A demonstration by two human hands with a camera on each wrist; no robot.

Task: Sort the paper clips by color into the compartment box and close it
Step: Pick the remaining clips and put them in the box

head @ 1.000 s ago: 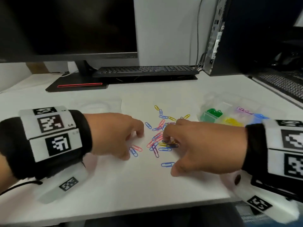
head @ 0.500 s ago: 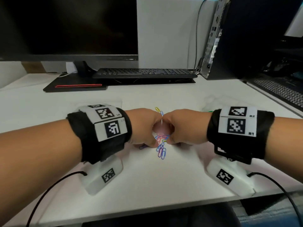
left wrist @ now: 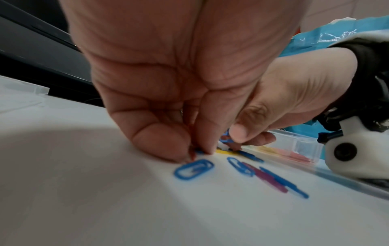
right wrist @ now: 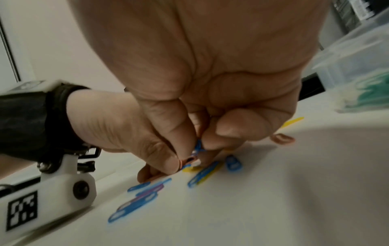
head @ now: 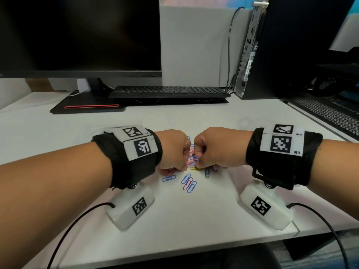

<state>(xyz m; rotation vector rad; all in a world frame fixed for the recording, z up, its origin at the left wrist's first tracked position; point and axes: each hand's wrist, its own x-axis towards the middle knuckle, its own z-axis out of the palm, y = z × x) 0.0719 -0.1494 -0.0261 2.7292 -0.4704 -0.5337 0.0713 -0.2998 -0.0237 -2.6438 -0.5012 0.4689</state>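
Coloured paper clips (head: 191, 159) lie bunched on the white desk (head: 174, 220) between my two hands. My left hand (head: 185, 166) has its fingers curled and pinches clips against the desk, with its fingertips (left wrist: 190, 154) beside a loose blue clip (left wrist: 193, 169). The right hand (head: 197, 161) pinches a blue clip (right wrist: 197, 146) between thumb and forefinger, in a tangle with a red one. Blue and pink clips (head: 188, 182) lie loose in front of the hands. The clear compartment box (right wrist: 357, 74) stands to the right with green clips inside; in the head view my right wrist mostly hides it.
A monitor (head: 77, 35) on its black base (head: 87, 107) and a keyboard (head: 169, 92) stand at the back. A computer tower (head: 272, 55) is at the back right. A clear lid-like piece (left wrist: 23, 88) lies left of my left hand.
Both hands moved from apart to knuckle to knuckle over the clips. The scattered clips are now drawn into a tight bunch, and several lie loose in front.
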